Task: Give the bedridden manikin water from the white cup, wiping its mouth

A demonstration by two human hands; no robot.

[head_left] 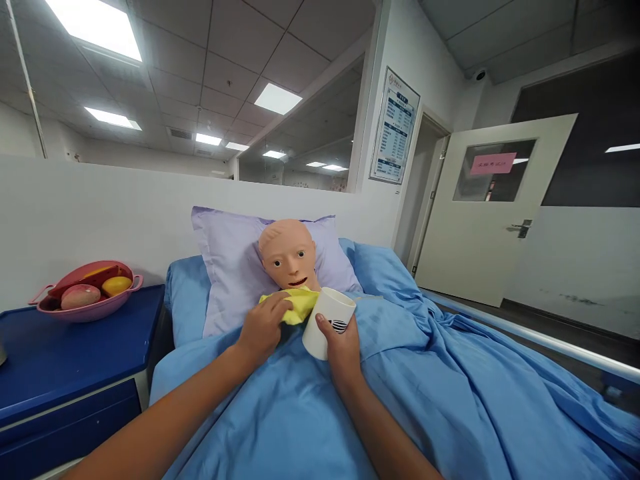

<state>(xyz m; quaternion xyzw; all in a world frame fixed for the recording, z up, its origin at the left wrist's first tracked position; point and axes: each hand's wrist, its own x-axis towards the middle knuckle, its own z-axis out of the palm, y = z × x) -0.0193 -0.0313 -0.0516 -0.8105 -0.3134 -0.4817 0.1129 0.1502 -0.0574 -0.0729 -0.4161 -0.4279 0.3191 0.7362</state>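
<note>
Under the chin of the dummy (287, 248), your left hand (264, 327) pinches the cloth (301, 307); whether it touches skin, you cannot tell. Just beside it, your right hand (346, 350) grips the tilted cup (313, 339), thumb in front. Holding the 2 at the chin seems the step; the next move likely calls for a steady cup. Your forearms reach forward over the quilt (283, 420).

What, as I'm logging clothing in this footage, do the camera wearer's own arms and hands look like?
The left hand and right hand show no gloves, and I can see no rings. The left forearm and right forearm are slim and bare as far as they show, without visible sleeves, watch, bracelet or markings.
</note>
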